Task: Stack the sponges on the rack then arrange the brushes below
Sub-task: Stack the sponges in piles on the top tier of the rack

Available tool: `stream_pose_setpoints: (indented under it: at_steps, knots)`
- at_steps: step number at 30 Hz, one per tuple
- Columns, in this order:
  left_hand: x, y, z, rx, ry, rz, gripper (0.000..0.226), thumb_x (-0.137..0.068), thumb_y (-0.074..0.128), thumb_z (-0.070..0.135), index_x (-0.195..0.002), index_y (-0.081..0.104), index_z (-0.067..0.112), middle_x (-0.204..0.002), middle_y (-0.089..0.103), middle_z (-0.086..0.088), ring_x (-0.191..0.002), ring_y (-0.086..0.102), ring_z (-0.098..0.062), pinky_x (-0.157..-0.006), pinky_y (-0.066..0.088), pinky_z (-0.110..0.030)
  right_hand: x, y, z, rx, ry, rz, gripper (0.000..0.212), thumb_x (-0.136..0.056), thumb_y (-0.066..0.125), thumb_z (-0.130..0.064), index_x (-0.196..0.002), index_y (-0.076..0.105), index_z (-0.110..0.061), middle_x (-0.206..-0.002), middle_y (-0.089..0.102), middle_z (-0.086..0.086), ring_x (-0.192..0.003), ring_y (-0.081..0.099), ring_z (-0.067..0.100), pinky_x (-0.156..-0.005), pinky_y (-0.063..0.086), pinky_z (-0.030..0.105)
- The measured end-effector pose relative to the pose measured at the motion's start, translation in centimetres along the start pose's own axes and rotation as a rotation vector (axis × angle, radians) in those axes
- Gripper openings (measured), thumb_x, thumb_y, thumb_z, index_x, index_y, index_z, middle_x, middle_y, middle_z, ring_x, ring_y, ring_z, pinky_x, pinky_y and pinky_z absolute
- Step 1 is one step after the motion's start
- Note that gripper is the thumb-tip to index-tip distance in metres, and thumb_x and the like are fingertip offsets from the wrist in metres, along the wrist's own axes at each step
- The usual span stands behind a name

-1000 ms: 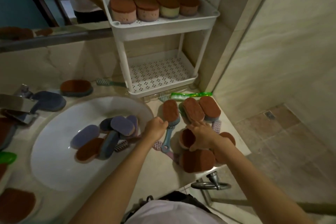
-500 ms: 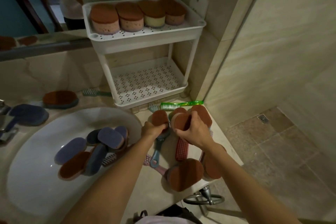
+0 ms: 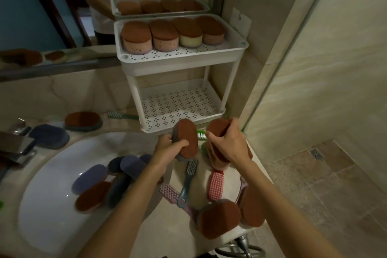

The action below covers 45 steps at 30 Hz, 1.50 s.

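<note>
- The left hand (image 3: 166, 151) is above the worktop (image 3: 167, 236), just in front of the white rack (image 3: 180, 67). Its fingers (image 3: 181, 144) are curled around the lower end of a grey-backed sponge (image 3: 187, 139). Most of this sponge rises above the fingers, tilted, with its brown face toward the camera.
- The right hand (image 3: 230, 146) is beside it. Its fingers (image 3: 214, 138) grasp a bundle of brown sponges (image 3: 217, 160) from the side. One part of the bundle shows above the fingers and another part below the palm. How many sponges are in it I cannot tell.
- The two held things are near each other but apart. In the gap between them shows a green brush (image 3: 201, 134), which lies on the worktop at the foot of the rack.
- The upper shelf (image 3: 211, 49) carries four sponge piles (image 3: 137, 36) in one row, brown faces up.
- The lower shelf (image 3: 178, 102), with a perforated floor, is directly behind both hands.
- On the worktop under the hands lie a blue-grey brush (image 3: 187, 182), a red brush (image 3: 215, 184) and a pink brush (image 3: 170, 192), bristles up. At the front edge are two more brown sponges (image 3: 218, 219).
- The sink (image 3: 41, 205) at the left holds a heap of purple and brown sponges (image 3: 90, 176).
- Behind the sink lie a brown-topped sponge (image 3: 82, 120) and a blue sponge (image 3: 49, 136). A second green brush (image 3: 121, 115) lies just left of the rack.
</note>
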State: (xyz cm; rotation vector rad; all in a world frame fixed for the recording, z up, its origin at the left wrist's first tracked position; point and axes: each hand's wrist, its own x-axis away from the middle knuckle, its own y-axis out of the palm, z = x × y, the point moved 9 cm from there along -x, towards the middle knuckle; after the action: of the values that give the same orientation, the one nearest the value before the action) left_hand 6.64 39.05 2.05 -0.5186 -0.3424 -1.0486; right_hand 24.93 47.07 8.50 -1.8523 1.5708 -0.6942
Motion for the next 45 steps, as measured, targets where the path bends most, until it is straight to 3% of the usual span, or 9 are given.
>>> stream_pose_setpoints:
  at_steps: [4, 8, 14, 23, 26, 29, 32, 39, 45]
  knots:
    - [3.8, -3.3, 6.9, -0.088, 0.222, -0.021, 0.025, -0.079, 0.069, 0.021, -0.099, 0.054, 0.018, -0.102, 0.064, -0.002, -0.097, 0.062, -0.020, -0.087, 0.054, -0.037, -1.1, -3.6, -5.9, -0.113, -0.082, 0.088, 0.063, -0.074, 0.070, -0.049, -0.114, 0.039, -0.013, -0.120, 0.059, 0.010, -0.107, 0.059, 0.030, -0.086, 0.050, 0.038]
    - [7.4, -6.4, 13.9, -0.110, 0.417, 0.041, 0.026, -0.085, 0.066, 0.017, -0.099, 0.044, 0.019, -0.077, 0.046, 0.015, -0.069, 0.046, 0.001, -0.054, 0.043, -0.007, -2.1, -7.0, -11.7, -0.175, -0.182, 0.145, 0.056, -0.074, 0.070, -0.052, -0.105, 0.042, -0.014, -0.116, 0.061, 0.007, -0.107, 0.059, 0.027, -0.078, 0.041, 0.029]
    - [9.2, -11.3, 21.7, -0.104, 0.554, 0.215, 0.036, -0.084, 0.067, 0.026, -0.115, 0.052, 0.017, -0.099, 0.056, 0.004, -0.091, 0.058, -0.015, -0.084, 0.049, -0.030, -5.1, -10.5, -18.8, -0.253, -0.295, 0.183, 0.058, -0.077, 0.066, -0.052, -0.114, 0.047, -0.012, -0.115, 0.058, 0.004, -0.099, 0.056, 0.018, -0.076, 0.039, 0.027]
    - [3.5, -15.7, 28.8, -0.071, 0.524, 0.358, 0.038, -0.088, 0.061, 0.028, -0.120, 0.058, 0.007, -0.121, 0.064, -0.011, -0.111, 0.060, -0.028, -0.097, 0.049, -0.041, -14.0, -8.7, -25.8, -0.026, -0.238, 0.086, 0.075, -0.078, 0.059, -0.060, -0.131, 0.044, -0.007, -0.127, 0.055, 0.013, -0.112, 0.056, 0.031, -0.090, 0.050, 0.041]
    - [0.9, -16.2, 29.1, -0.136, 0.451, 0.411, 0.039, -0.089, 0.060, 0.029, -0.119, 0.057, 0.003, -0.119, 0.063, -0.015, -0.109, 0.060, -0.031, -0.085, 0.052, -0.034, -16.1, -6.6, -27.3, -0.010, -0.219, 0.021, 0.060, -0.081, 0.058, -0.057, -0.113, 0.057, -0.007, -0.111, 0.064, 0.011, -0.094, 0.061, 0.027, -0.074, 0.048, 0.033]
    - [-1.5, -16.4, 28.9, -0.160, 0.374, 0.407, 0.039, -0.092, 0.056, 0.027, -0.121, 0.054, 0.000, -0.120, 0.060, -0.018, -0.108, 0.060, -0.033, -0.070, 0.051, -0.033, -17.6, -4.5, -27.9, -0.018, -0.191, -0.040, 0.068, -0.079, 0.058, -0.057, -0.123, 0.052, -0.006, -0.120, 0.058, 0.014, -0.107, 0.059, 0.031, -0.084, 0.050, 0.037]
    - [-3.1, -16.4, 28.2, -0.218, 0.342, 0.399, 0.035, -0.094, 0.052, 0.026, -0.116, 0.057, 0.000, -0.121, 0.061, -0.020, -0.109, 0.059, -0.035, -0.088, 0.053, -0.040, -18.4, -2.5, -27.8, -0.058, -0.183, -0.105, 0.075, -0.081, 0.059, -0.050, -0.135, 0.034, -0.004, -0.132, 0.050, 0.017, -0.118, 0.053, 0.034, -0.094, 0.048, 0.042]
    - [-3.3, -16.2, 28.0, -0.415, 0.445, 0.448, 0.042, -0.097, 0.040, 0.034, -0.124, 0.053, 0.005, -0.127, 0.057, -0.018, -0.116, 0.054, -0.033, -0.084, 0.043, -0.033, -17.1, -3.6, -26.8, -0.281, -0.305, -0.208, 0.032, -0.091, 0.049, -0.032, -0.118, 0.048, -0.015, -0.114, 0.058, 0.007, -0.095, 0.051, 0.018, -0.085, 0.043, 0.034]
    - [-2.9, -14.5, 27.6, -0.564, 0.525, 0.300, 0.066, -0.079, 0.067, 0.034, -0.137, 0.038, 0.021, -0.131, 0.053, -0.007, -0.111, 0.054, -0.023, -0.086, 0.046, -0.030, -15.6, -2.9, -25.0, -0.040, -0.441, -0.374, 0.069, -0.079, 0.071, -0.021, -0.139, 0.037, -0.019, -0.129, 0.052, 0.003, -0.106, 0.047, 0.009, -0.086, 0.039, 0.021]
